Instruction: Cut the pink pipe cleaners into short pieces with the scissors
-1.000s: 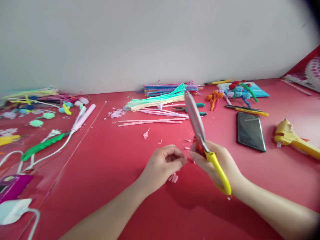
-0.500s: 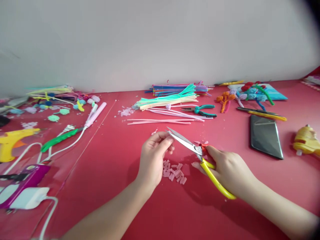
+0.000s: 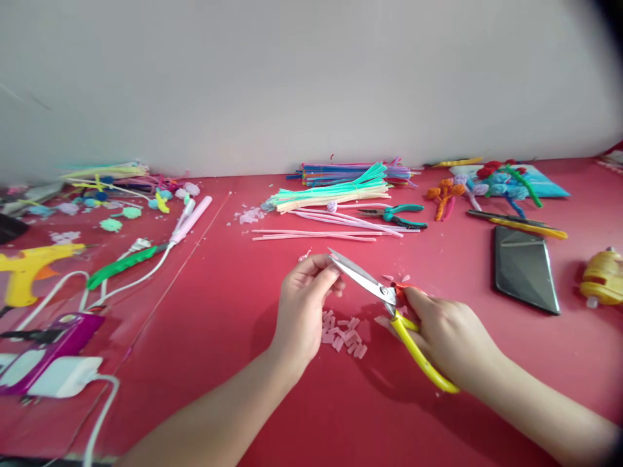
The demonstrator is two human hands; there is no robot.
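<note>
My right hand [image 3: 445, 334] grips yellow-handled scissors [image 3: 384, 305], blades pointing left and up over the red table [image 3: 233, 363]. My left hand [image 3: 304, 305] is closed in a pinch right at the blade tips; what it pinches is too small to make out. A small heap of short pink cut pieces [image 3: 343, 334] lies on the table between the two hands. Long pink pipe cleaners [image 3: 316, 235] lie flat just beyond the hands.
Bundles of coloured pipe cleaners [image 3: 341, 185] and teal pliers [image 3: 396, 215] lie at the back. A black phone [image 3: 525, 267], pipe-cleaner flowers [image 3: 491, 178] and a yellow glue gun [image 3: 601, 275] sit on the right. Left: another glue gun [image 3: 26, 269], cables, chargers [image 3: 53, 373], a pink tool [image 3: 192, 217].
The scissors swung down from upright to low and pointing left at my left hand's fingertips. My left hand rose off the pink pieces, uncovering the heap. The view shifted left.
</note>
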